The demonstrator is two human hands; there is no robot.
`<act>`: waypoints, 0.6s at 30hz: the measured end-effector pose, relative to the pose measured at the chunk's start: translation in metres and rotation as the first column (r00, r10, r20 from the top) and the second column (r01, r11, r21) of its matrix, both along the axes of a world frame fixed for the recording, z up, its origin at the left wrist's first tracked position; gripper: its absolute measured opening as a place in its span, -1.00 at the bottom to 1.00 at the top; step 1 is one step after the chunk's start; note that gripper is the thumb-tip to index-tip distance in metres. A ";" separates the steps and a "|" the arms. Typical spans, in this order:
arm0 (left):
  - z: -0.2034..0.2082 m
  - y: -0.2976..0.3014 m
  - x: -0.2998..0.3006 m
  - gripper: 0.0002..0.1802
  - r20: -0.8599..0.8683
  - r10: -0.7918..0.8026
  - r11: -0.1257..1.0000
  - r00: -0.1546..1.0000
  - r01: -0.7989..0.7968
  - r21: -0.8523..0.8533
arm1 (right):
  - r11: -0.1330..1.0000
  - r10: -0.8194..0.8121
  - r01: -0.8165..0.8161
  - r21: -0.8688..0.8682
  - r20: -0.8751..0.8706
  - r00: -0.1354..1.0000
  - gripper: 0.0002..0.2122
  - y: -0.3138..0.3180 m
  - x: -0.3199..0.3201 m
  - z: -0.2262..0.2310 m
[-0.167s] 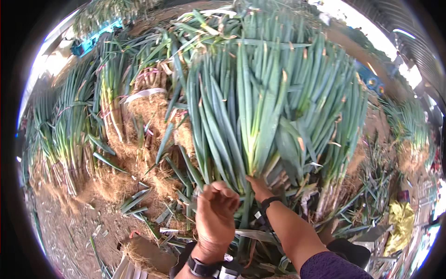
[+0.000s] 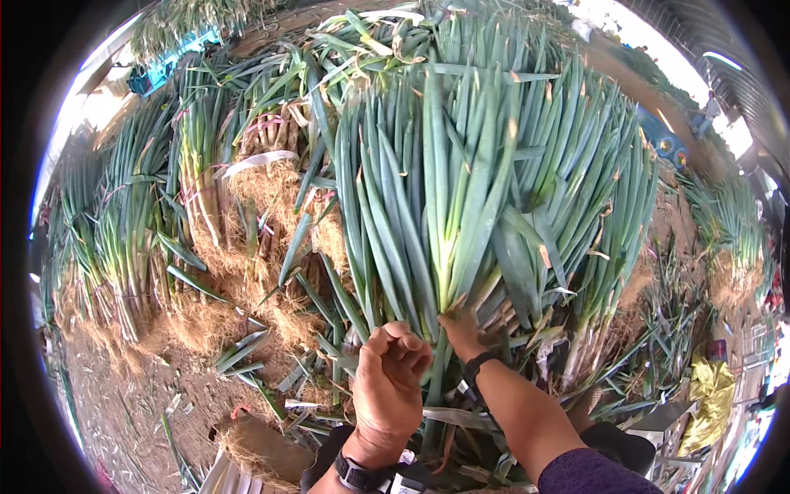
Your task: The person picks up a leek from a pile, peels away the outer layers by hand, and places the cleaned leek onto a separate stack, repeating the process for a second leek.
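Note:
A tall green onion (image 2: 445, 263) with wide green leaves stands in front of me, its leaves fanning upward. My right hand (image 2: 462, 331) is closed around its lower part, where the stalk turns pale; the grip is partly hidden. Just left of it is my left hand (image 2: 388, 375), fingers curled in toward the palm. Whether anything is inside those fingers I cannot make out. A green leaf (image 2: 439, 375) hangs down between the two hands. Behind lies a dense heap of green onions (image 2: 568, 173), leaves pointing away from me.
Tied bundles of green onions (image 2: 123, 272) with tan roots stand at the left. Loose cut leaves (image 2: 243, 352) litter the dirt floor (image 2: 132, 416). A yellow sack (image 2: 708, 399) lies at the lower right. A blue crate (image 2: 169, 62) is at the far left.
My left hand has shifted slightly right and upward, with its fingers still curled. The right hand keeps its hold on the green onion.

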State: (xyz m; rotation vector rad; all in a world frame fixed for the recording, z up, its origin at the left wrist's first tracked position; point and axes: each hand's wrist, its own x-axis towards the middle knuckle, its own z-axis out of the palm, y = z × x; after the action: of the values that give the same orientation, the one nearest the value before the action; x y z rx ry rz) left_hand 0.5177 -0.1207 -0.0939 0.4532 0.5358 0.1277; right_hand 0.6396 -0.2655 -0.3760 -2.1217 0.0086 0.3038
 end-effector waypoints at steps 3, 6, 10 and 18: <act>-0.004 0.004 0.000 -0.76 0.030 0.002 1.000 1.000 -0.002 0.006 | 0.976 -0.048 0.083 0.200 -0.178 0.983 -0.59 0.002 -0.021 0.033; -0.006 0.006 0.002 -0.77 0.055 0.018 0.999 0.998 -0.020 0.039 | 0.990 0.003 0.012 0.144 -0.106 0.994 -0.62 -0.014 -0.034 0.085; -0.007 0.002 0.005 -0.77 0.139 -0.014 1.000 0.990 0.012 0.015 | 0.910 0.058 -0.056 0.410 0.007 0.998 -0.74 -0.047 -0.005 0.216; -0.017 -0.021 -0.001 -0.63 0.265 -0.171 0.960 0.949 0.099 0.264 | 0.989 0.102 -0.092 -0.112 0.085 0.991 -0.66 -0.053 -0.076 0.335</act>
State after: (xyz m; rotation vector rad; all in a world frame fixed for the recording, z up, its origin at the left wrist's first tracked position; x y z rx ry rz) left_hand 0.5172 -0.1420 -0.1112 0.7017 0.2020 0.1255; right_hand 0.5634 -0.3185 -0.0412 -2.2452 -0.1344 0.2696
